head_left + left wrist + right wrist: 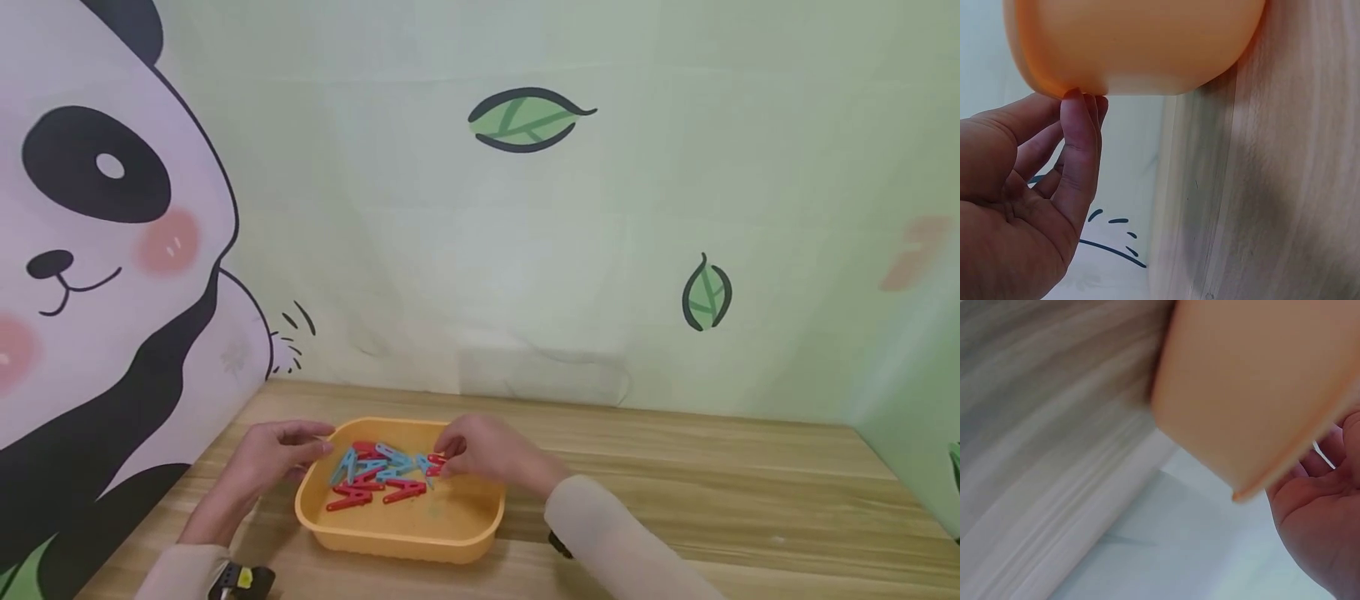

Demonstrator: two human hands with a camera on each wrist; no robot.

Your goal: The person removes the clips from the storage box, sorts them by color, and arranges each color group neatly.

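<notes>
A shallow orange-yellow plastic basin [401, 546] sits on the table with several red and light blue clothespins [405, 492] heaped toward its left and middle. My left hand [272, 454] holds the basin's far left corner, its thumb over the rim. The left wrist view shows those fingertips against the outer wall [1135, 56]. Reaching over the right side, my right hand [480, 450] pinches a red clothespin [435, 459] at the pile's right edge. Its fingertips partly cover that clothespin. In the right wrist view the basin wall [1241, 381] hides the fingertips.
The wood-grain table [675, 500] extends to the right of the basin. Behind it stands a pale green backdrop [390, 208] with printed leaves, and a large printed panda [112, 250] is on the left. Each wrist wears a dark strapped device [243, 579].
</notes>
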